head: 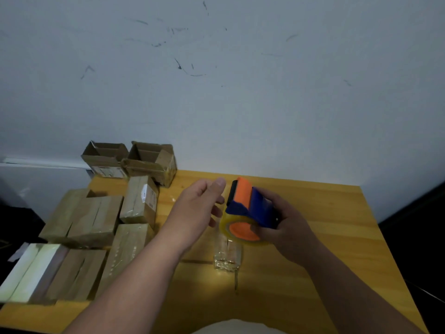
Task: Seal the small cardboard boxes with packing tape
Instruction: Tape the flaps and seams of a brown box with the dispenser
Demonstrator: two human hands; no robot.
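Right hand [286,227] grasps the tape dispenser [250,208]; left hand [199,203] is released beside it. The dangling tape strip [227,255] may fold and stick to itself.

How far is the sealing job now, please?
Done: the brown cardboard boxes lying closed at the table's left look glossy with tape. In hand: the right hand grips the blue and orange tape dispenser; the left hand reaches beside it, open. Left: two open-topped cardboard boxes by the wall.
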